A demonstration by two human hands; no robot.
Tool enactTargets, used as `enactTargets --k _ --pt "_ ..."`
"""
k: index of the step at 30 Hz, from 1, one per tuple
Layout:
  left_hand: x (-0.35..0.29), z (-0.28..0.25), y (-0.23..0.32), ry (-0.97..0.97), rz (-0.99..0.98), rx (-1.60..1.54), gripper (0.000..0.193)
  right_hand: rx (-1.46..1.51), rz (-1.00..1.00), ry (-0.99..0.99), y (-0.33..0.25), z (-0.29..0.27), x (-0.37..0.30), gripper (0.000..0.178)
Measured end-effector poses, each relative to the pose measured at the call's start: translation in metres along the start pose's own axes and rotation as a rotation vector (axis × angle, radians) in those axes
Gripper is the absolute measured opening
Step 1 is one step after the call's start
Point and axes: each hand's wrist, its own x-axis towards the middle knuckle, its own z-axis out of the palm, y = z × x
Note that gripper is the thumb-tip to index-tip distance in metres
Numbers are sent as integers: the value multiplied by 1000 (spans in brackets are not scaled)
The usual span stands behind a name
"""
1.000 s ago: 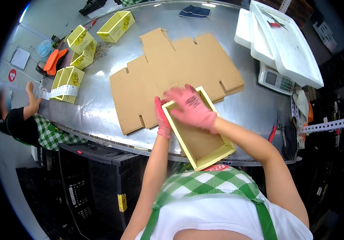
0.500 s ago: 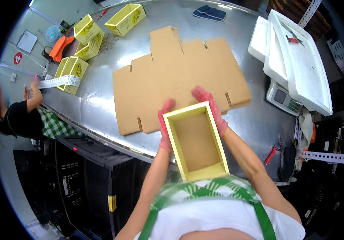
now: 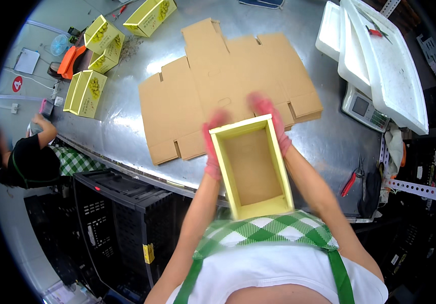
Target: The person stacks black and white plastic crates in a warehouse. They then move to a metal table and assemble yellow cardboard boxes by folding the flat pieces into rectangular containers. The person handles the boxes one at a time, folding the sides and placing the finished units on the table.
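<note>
Bare metal of the bench showed on both sides of the open yellow box, which lay mouth up in front of the checked apron, over the near edge. Both forearms came up from below, the left one along the box's left side, the right one slanting in from its right. Pink-gloved, the left hand and the right hand flanked its long walls, steadying it between them. Their fingers pointed forward past its far rim; blur hid the gaps, so how wide they were opened I could not tell. Right of the box, beyond a strip of metal, lay red-handled pliers. Just past its far rim spread flat brown cardboard, notched at the edges. Farther off to its right stood a scale under white trays; well to its left were more yellow boxes and a co-worker.
</note>
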Motion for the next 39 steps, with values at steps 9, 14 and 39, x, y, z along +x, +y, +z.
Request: enactTargets --k 9,14,39 --pt "2 28 28 264 -87 -161 51 -220 -45 160 -41 16 -9 51" --pt "-51 9 49 80 370 662 41 -224 27 106 -81 -27 -76 41" --pt "-98 76 16 -1335 -350 1333 62 -29 443 47 -42 -10 -205 60"
